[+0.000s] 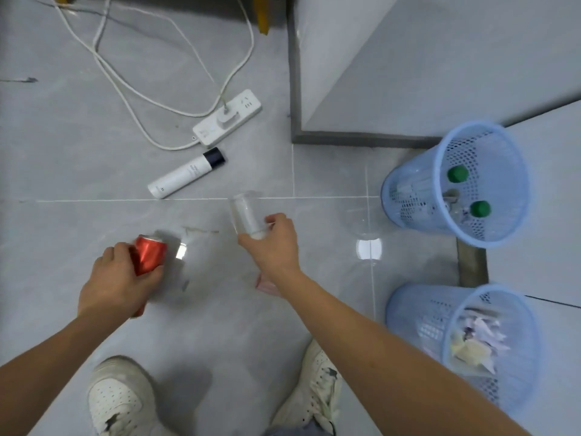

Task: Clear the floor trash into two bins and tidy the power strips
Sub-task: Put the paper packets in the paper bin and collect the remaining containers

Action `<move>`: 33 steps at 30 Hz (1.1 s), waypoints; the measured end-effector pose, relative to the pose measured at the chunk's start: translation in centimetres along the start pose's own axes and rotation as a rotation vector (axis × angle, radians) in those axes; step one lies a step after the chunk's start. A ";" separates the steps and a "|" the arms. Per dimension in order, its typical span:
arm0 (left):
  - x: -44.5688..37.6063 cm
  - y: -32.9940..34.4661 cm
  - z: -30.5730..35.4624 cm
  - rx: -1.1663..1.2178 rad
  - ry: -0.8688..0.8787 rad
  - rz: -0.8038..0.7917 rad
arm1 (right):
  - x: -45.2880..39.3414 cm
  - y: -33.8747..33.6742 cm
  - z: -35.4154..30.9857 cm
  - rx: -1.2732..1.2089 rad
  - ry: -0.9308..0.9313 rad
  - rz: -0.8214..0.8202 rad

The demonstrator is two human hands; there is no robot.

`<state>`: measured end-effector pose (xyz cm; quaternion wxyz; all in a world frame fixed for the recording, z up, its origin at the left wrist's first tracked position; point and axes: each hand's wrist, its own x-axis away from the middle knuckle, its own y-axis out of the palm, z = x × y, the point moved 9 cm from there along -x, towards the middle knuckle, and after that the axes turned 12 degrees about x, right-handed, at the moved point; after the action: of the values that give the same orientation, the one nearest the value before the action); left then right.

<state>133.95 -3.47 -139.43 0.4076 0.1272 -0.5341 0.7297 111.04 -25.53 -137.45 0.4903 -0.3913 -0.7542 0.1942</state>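
We held a red drink can [150, 253] in our left hand [108, 284], fingers curled round its side and thumb under it, and a clear plastic cup [246, 215] in our right hand [273, 243], pinched near its base between thumb and bent fingers with the mouth pointing away from us; both were lifted clear of the grey tiled floor [94, 152], which suited carrying two pieces at once. To our right stood two blue mesh bins: the far bin [408, 184] held clear bottles with green caps [457, 174], the near bin [415, 316] held crumpled paper [478, 338], so we judged the can and cup belonged in the far one with the other containers. A white tube-shaped bottle with a dark cap [185, 174] lay on its side on the floor ahead, just beside a white power strip [227, 117] that carried one plug, its white cables [132, 89] looping loosely across the tiles towards the top of the view. That bottle and the strip looked to us like the work left. Our white sneakers [116, 401] stood below, apart from everything.
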 end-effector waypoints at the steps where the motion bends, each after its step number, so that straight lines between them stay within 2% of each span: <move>1: 0.8 0.0 1.7 0.018 0.017 -0.007 | 0.8 -1.7 0.6 -0.004 0.002 0.010; 5: 5.4 0.8 12.5 0.116 0.204 -0.078 | 4.8 -10.7 3.4 -0.088 0.023 0.113; 8: 8.8 1.8 23.8 0.215 0.373 -0.149 | 7.5 -19.1 5.5 -0.188 -0.003 0.227; 11: 12.3 3.6 36.0 0.391 0.541 -0.289 | 8.8 -28.4 8.3 -0.220 -0.015 0.388; 15: 15.9 6.1 49.7 0.534 0.737 -0.403 | 7.3 -39.1 13.5 -0.219 0.044 0.579; 19: 16.9 9.5 59.4 0.568 0.912 -0.384 | 2.8 -45.4 17.9 -0.114 0.097 0.670; 21: 16.2 11.9 62.3 0.538 0.937 -0.350 | 0.0 -46.5 19.8 -0.050 0.137 0.665; 24: 14.6 16.1 64.6 0.364 0.971 -0.282 | -3.7 -46.3 21.6 0.038 0.154 0.626; 30: 11.3 21.8 62.9 -0.020 0.931 -0.222 | -7.4 -44.0 22.0 0.178 0.094 0.511; 33: 11.7 21.2 62.0 -0.068 0.965 -0.226 | -5.5 -43.5 20.0 0.268 0.011 0.527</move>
<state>95.54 -54.94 -121.80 0.6888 -0.1812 -0.2909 0.6388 77.04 -54.88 -120.13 0.4744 -0.5062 -0.5917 0.4106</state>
